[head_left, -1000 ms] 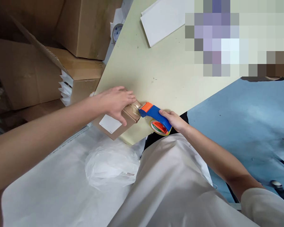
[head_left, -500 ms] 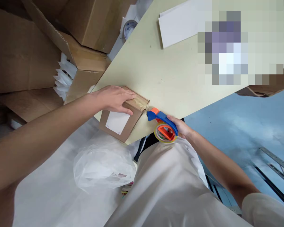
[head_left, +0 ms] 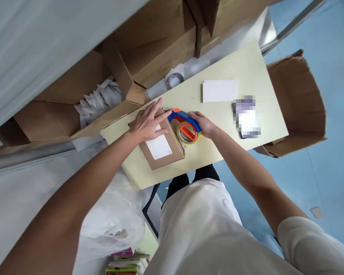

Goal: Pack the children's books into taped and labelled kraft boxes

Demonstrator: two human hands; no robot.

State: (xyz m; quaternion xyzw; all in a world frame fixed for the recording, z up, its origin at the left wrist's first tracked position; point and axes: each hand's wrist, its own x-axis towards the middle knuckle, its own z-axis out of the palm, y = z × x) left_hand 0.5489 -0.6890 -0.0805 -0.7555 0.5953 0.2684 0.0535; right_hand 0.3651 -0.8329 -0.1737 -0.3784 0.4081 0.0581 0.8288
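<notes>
A small cardboard box with a white label on its upper face lies on the pale table. My left hand rests over the box's far left part, fingers spread. The fingers of my right hand wrap round the handle of a blue and orange tape dispenser, which carries a roll of tape. Its front end is at the far right corner of the box, close to my left fingertips. Whether the tape touches the box there is hidden.
A white stack and a blurred-out item lie on the table's right part. Behind the table stand large open cartons and a loose tape roll. Another open carton is beyond the right end. A plastic bag hangs at the left.
My view has swung, showing more of the table. The dispenser has moved from the box's taped corner to along its right side, against the box. My left fingers have spread wider.
</notes>
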